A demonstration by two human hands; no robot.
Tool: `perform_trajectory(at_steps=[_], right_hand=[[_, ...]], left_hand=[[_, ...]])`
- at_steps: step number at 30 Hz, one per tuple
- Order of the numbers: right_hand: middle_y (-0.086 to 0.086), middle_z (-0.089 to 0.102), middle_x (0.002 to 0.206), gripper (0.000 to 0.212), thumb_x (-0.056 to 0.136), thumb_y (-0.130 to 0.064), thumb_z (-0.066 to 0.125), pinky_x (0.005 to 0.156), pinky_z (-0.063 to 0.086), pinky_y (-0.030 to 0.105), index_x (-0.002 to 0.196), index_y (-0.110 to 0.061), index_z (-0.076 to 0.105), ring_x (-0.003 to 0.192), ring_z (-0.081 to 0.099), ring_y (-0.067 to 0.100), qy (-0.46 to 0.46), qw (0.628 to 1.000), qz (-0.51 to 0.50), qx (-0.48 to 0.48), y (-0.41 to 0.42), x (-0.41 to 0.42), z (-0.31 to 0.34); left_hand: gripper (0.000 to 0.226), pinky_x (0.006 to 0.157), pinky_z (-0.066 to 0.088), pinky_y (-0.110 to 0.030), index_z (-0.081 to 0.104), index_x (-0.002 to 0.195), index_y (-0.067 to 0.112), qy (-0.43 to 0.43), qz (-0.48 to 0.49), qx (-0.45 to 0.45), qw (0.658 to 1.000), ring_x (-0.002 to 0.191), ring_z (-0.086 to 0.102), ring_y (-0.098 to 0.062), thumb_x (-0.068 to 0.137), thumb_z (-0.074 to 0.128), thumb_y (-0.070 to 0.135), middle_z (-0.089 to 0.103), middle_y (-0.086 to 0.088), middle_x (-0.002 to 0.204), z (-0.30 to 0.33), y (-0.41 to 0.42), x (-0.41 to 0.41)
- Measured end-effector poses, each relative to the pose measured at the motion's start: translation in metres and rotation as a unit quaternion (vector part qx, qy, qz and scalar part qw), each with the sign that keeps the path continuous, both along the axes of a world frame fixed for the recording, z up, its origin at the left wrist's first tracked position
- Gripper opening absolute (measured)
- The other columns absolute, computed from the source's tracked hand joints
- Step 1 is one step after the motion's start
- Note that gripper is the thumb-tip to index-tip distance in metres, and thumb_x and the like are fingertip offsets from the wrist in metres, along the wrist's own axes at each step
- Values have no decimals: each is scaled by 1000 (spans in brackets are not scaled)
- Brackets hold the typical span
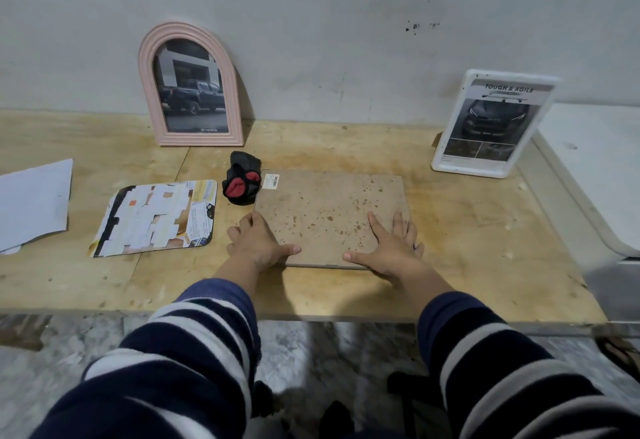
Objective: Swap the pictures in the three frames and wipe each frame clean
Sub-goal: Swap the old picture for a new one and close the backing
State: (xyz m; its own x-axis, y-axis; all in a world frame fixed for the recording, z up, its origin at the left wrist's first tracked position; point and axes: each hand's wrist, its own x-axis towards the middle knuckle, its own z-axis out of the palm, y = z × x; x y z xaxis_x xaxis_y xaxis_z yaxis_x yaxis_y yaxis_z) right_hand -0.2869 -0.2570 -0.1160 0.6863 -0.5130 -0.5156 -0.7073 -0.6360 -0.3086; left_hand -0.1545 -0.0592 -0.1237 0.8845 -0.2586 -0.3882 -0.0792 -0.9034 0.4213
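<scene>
Left hand (258, 243) flat on brown board (329, 217), grip apart | right hand (391, 248) likewise, fingers spread

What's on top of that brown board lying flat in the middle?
Both hands, left and right, rest on the brown board, plus a barcode sticker. Whatever lies beneath is hidden.

This looks like a simple room of a home, used as a small work corner, not a real workshop or office. A rough plywood table top (450, 231), stained and unpainted, stands against a grey plaster wall (346, 23) with dark marks in the upper right of the frame. At the bottom of the frame a marble-patterned tile floor (311, 352) shows. Household picture frames lean at the wall: a pink arched frame (147, 92) in the upper left, a white frame (446, 158) at the right
</scene>
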Motion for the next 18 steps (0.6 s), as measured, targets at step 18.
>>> perform_trajectory(at_steps=[18], right_hand=[[11, -21, 159, 111, 76, -65, 64, 116, -4, 56, 154, -23, -3, 146, -18, 34, 15, 994, 65, -85, 5, 19, 0]], left_hand=[[96, 116, 5, -53, 10, 152, 29, -68, -174, 87, 978, 146, -6, -33, 79, 73, 37, -8, 0, 160, 18, -22, -9]])
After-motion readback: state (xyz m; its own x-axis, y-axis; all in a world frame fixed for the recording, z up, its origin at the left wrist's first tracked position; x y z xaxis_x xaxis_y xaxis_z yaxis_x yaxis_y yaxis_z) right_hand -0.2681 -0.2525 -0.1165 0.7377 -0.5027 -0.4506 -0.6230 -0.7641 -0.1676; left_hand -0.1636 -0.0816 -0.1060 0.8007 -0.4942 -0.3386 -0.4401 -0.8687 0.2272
